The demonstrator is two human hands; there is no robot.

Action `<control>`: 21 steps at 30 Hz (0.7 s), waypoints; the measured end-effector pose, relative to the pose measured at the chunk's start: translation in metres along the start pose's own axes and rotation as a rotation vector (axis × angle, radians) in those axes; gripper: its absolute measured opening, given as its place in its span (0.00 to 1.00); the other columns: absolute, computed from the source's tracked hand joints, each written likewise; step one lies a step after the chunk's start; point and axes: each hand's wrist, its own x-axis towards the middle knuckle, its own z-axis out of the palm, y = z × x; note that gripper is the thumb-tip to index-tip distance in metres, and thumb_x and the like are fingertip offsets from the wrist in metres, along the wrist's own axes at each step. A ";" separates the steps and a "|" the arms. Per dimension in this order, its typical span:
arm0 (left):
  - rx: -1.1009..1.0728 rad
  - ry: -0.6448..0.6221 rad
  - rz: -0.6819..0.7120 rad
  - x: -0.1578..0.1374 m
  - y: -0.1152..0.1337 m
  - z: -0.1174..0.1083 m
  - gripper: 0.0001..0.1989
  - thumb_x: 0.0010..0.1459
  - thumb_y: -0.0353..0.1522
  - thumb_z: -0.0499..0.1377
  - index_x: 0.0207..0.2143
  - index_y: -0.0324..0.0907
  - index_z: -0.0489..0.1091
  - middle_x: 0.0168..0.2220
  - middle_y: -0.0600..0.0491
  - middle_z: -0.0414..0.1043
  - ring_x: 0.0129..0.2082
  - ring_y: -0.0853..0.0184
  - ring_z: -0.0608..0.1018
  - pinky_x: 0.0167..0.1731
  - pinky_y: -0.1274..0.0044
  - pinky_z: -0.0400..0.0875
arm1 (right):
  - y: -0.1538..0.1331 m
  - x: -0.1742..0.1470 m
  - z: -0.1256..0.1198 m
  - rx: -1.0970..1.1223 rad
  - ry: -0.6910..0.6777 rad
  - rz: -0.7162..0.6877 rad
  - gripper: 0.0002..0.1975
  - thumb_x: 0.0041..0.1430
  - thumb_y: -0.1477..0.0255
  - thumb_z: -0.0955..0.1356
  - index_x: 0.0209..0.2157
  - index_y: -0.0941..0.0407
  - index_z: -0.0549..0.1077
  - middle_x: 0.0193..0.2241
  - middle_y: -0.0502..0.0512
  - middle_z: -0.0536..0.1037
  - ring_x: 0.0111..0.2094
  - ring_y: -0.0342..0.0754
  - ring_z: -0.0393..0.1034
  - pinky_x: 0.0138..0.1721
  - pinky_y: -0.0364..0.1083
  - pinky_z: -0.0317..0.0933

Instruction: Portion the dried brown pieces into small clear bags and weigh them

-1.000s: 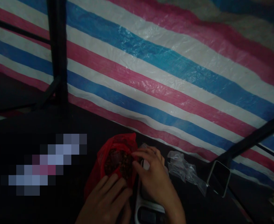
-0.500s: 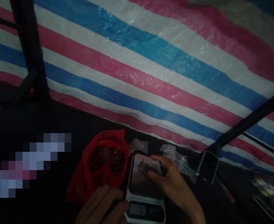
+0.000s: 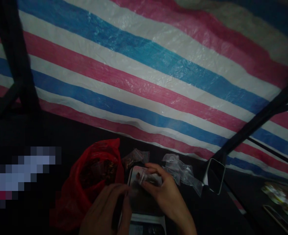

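Note:
A small digital scale (image 3: 144,204) with a metal platform stands in front of me, its lower display partly cut off. On its platform lies a small clear zip bag (image 3: 144,178) with brown bits inside, and my right hand (image 3: 164,189) pinches the bag between thumb and fingers. My left hand (image 3: 107,207) hovers over the scale's left edge, fingers curled and thumb close to the forefinger; whatever sits in that pinch is too dark to see. Left of the scale, an opened red plastic bag (image 3: 72,192) holds many brown dried pieces (image 3: 109,169) and a clear little bag.
Behind the scale is another filled zip bag (image 3: 135,158). Crumpled clear bags (image 3: 180,169) lie to its right, beside a phone-like dark-screened device (image 3: 216,176) propped up. A striped tarp (image 3: 139,81) and dark metal poles (image 3: 246,127) close off the back.
My left hand has risen from beside the display to the platform's left edge. My right hand stays on the small bag. The whole view has shifted slightly.

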 end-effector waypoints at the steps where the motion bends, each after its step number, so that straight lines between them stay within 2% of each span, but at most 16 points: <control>1: 0.019 0.007 -0.026 0.002 0.001 0.003 0.07 0.69 0.34 0.55 0.43 0.49 0.73 0.35 0.56 0.84 0.32 0.65 0.87 0.28 0.76 0.80 | -0.004 0.000 0.003 0.042 0.008 -0.018 0.23 0.53 0.70 0.75 0.53 0.51 0.80 0.44 0.53 0.84 0.46 0.53 0.78 0.50 0.50 0.70; 3: 0.021 -0.003 -0.060 0.004 0.000 0.010 0.09 0.70 0.40 0.56 0.45 0.50 0.73 0.37 0.55 0.85 0.33 0.61 0.88 0.28 0.73 0.83 | -0.010 0.000 0.011 0.100 0.056 -0.075 0.22 0.52 0.70 0.76 0.51 0.51 0.80 0.41 0.52 0.84 0.46 0.53 0.78 0.52 0.50 0.69; 5: -0.052 -0.048 -0.136 0.002 -0.003 0.017 0.12 0.70 0.42 0.56 0.48 0.50 0.74 0.41 0.53 0.86 0.38 0.60 0.89 0.33 0.70 0.86 | -0.015 -0.002 0.021 0.148 0.092 -0.133 0.23 0.51 0.72 0.76 0.51 0.50 0.80 0.41 0.52 0.84 0.46 0.53 0.77 0.53 0.51 0.69; 9: -0.277 -0.074 -0.494 0.002 -0.010 0.024 0.20 0.67 0.49 0.59 0.54 0.48 0.74 0.51 0.48 0.84 0.50 0.56 0.87 0.46 0.65 0.86 | -0.019 -0.009 0.035 0.308 -0.036 -0.193 0.24 0.55 0.71 0.76 0.55 0.47 0.78 0.48 0.54 0.84 0.49 0.54 0.79 0.53 0.51 0.71; 12: -0.458 -0.009 -0.667 0.014 -0.011 0.022 0.24 0.63 0.54 0.61 0.50 0.47 0.76 0.49 0.47 0.85 0.49 0.54 0.87 0.47 0.64 0.86 | -0.017 -0.011 0.036 0.442 -0.082 -0.208 0.24 0.59 0.63 0.76 0.57 0.48 0.77 0.46 0.56 0.84 0.49 0.54 0.80 0.53 0.51 0.72; 16: -0.555 -0.012 -0.709 0.025 -0.015 0.017 0.22 0.60 0.53 0.64 0.44 0.47 0.79 0.43 0.49 0.87 0.42 0.56 0.89 0.44 0.68 0.86 | -0.010 -0.005 0.036 0.418 0.011 -0.112 0.24 0.59 0.56 0.76 0.54 0.50 0.78 0.40 0.55 0.83 0.44 0.53 0.80 0.46 0.48 0.73; 19: -0.528 -0.093 -0.648 0.021 -0.023 0.017 0.19 0.61 0.50 0.65 0.46 0.48 0.80 0.47 0.49 0.87 0.45 0.56 0.88 0.47 0.68 0.85 | -0.010 0.001 0.036 0.331 0.017 -0.115 0.16 0.60 0.56 0.75 0.43 0.52 0.82 0.39 0.55 0.83 0.43 0.53 0.79 0.46 0.48 0.71; 21: -0.504 -0.116 -0.605 0.018 -0.027 0.016 0.18 0.61 0.48 0.65 0.48 0.49 0.80 0.49 0.50 0.86 0.48 0.57 0.87 0.49 0.70 0.84 | -0.012 0.003 0.035 0.273 0.040 -0.148 0.14 0.63 0.56 0.73 0.36 0.52 0.81 0.35 0.53 0.82 0.39 0.51 0.77 0.43 0.46 0.69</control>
